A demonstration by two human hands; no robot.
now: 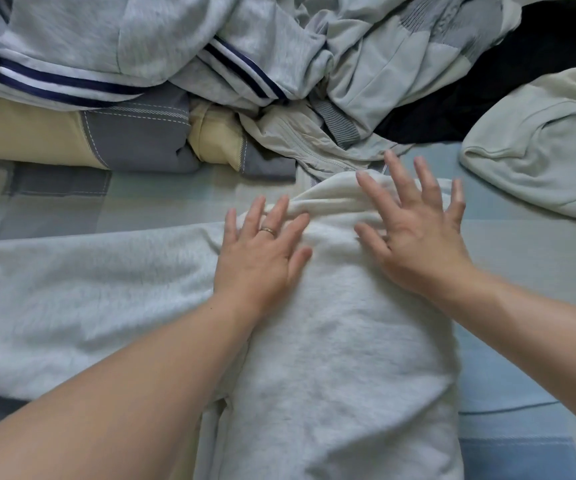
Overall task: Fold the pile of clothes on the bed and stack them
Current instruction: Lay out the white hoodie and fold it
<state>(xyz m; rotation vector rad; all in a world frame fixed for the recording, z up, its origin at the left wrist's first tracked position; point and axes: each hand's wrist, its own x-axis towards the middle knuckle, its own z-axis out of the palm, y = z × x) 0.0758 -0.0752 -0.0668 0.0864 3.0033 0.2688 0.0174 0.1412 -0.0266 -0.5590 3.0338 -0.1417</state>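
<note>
On bed (pixel 508 341) | left hand (pixel 262 258), right hand (pixel 418 244): fingers spread, pressing grey fleece garment (pixel 331 358)

Both hands (pixel 331 244) lie on a garment (pixel 331 358) before the pile (pixel 210 64).

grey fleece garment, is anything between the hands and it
Nothing visible. The left hand and right hand both rest flat on the grey fleece garment, fingers spread. The unfolded clothes pile lies at its far edge.
</note>
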